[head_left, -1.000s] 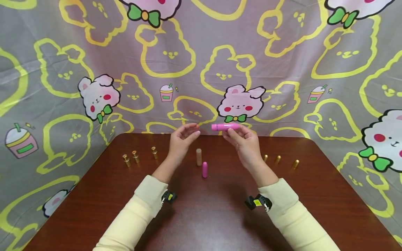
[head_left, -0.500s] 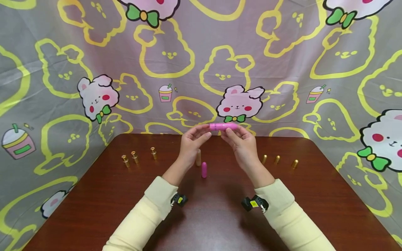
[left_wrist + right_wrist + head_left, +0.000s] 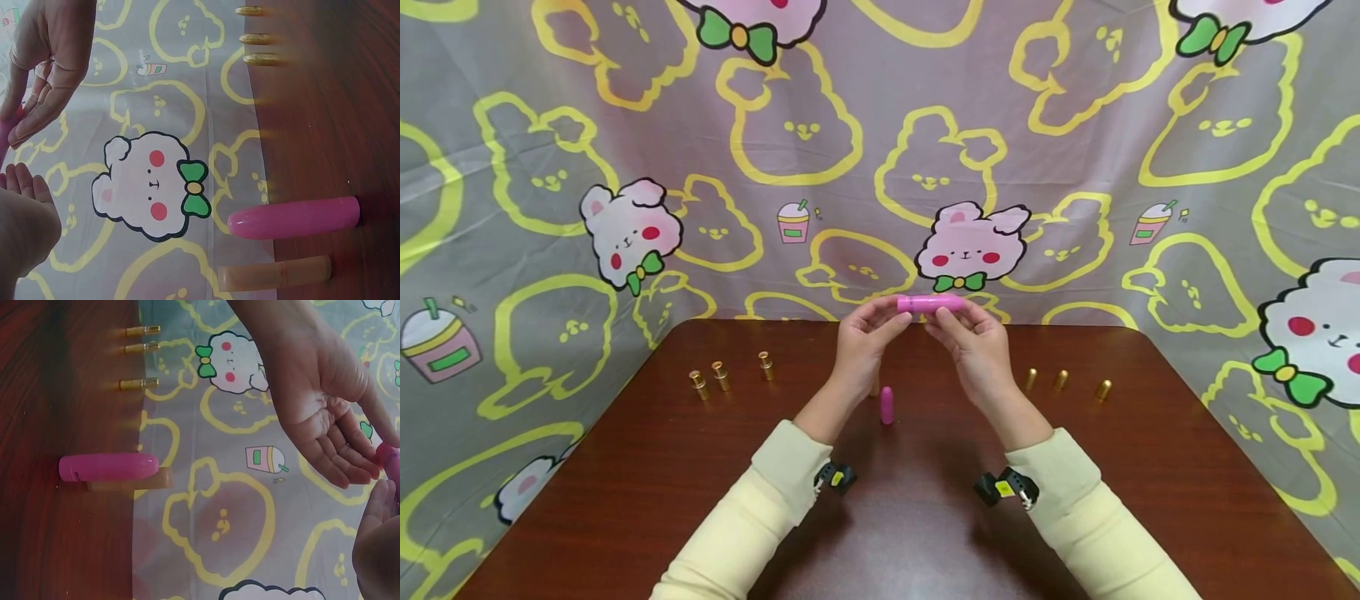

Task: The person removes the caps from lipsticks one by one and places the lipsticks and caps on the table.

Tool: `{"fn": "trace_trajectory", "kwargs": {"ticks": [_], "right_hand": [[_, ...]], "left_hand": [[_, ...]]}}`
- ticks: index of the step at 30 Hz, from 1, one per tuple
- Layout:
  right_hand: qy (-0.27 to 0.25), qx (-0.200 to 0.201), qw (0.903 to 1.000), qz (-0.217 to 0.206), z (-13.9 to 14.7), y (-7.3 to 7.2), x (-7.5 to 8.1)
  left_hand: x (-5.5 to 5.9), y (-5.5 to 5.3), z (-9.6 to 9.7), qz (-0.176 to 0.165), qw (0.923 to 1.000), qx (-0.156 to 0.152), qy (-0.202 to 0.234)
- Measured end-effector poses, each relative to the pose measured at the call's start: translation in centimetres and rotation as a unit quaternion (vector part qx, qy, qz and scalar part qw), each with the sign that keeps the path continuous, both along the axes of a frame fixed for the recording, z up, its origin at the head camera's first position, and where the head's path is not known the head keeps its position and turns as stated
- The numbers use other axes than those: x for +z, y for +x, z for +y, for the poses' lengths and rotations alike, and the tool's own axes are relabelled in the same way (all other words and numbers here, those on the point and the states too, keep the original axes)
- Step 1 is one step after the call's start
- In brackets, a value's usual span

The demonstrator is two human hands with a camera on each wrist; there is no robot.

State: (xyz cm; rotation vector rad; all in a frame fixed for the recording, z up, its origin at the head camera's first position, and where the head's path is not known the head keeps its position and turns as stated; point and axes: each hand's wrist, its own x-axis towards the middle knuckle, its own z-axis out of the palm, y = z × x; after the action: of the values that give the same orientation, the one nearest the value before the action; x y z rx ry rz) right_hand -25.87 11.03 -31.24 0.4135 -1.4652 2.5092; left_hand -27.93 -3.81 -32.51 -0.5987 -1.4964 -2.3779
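A pink, round-tipped lipstick-like tube [image 3: 928, 304] is held level above the table in the head view. My right hand [image 3: 981, 346] grips its rounded end. My left hand [image 3: 861, 346] pinches the opposite end between thumb and fingers, partly hiding it. The right wrist view shows that end redder, at the left hand's [image 3: 319, 406] fingertips. Below the hands, a second pink tube [image 3: 887, 406] stands upright on the table. Behind it stands a brown tube [image 3: 275, 274], mostly covered by my left hand in the head view.
Several gold stepped tubes [image 3: 721, 377] stand at the left of the brown table [image 3: 925, 517]. Several small gold bullet-shaped pieces [image 3: 1062, 380] stand at the right. A patterned cloth [image 3: 820, 100] hangs behind and at both sides.
My left hand has moved right, from apart to gripping the pink tube's near end. The right hand with the tube has shifted slightly left.
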Motion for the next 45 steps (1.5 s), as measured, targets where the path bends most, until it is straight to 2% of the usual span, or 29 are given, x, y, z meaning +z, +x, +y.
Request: {"fn": "trace_trajectory", "kwargs": {"ticks": [9, 19, 33, 45], "right_hand": [[-0.015, 0.002, 0.9999, 0.005, -0.27, 0.21, -0.15], [0.001, 0.012, 0.9999, 0.009, -0.13, 0.22, -0.33], [0.030, 0.005, 0.9993, 0.021, -0.26, 0.05, -0.62], [0.014, 0.008, 0.9993, 0.034, -0.46, 0.37, -0.78]], "left_hand": [[0.29, 0.06, 0.29, -0.013, 0.9995, -0.004, 0.027], [0.15, 0.07, 0.14, -0.017, 0.9990, -0.014, 0.038], [-0.08, 0.07, -0.38, 0.015, 0.9999, 0.002, -0.004], [-0.21, 0.07, -0.45, 0.025, 0.9992, 0.010, -0.028]]}}
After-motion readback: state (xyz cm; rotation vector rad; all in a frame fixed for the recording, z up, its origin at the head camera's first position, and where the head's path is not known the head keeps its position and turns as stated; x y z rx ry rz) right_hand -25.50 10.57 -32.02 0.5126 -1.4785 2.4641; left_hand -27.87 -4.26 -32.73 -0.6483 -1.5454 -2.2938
